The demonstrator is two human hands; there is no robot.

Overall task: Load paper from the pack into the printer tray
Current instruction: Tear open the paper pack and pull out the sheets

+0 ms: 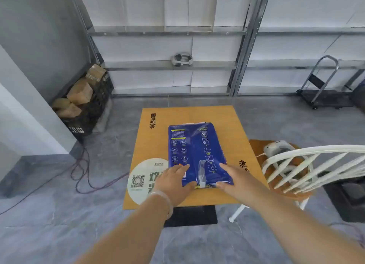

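Observation:
A blue wrapped paper pack (pixel 194 151) lies flat in the middle of a small wooden table (pixel 152 145), its long side running away from me. My left hand (pixel 173 182) rests on the pack's near left corner, fingers spread over the wrapper and thumb at the near edge. On the near right corner lies my right hand (pixel 236 179), fingers spread the same way. Both hands touch the pack, which still lies on the table. No printer tray is clearly visible.
A white chair (pixel 308 164) stands right of the table, with a grey device (pixel 276 148) on its orange seat. Far left sits a black crate of cardboard boxes (pixel 87 105); cables trail on the floor. A hand trolley (pixel 322 83) stands at the back right before metal shelving.

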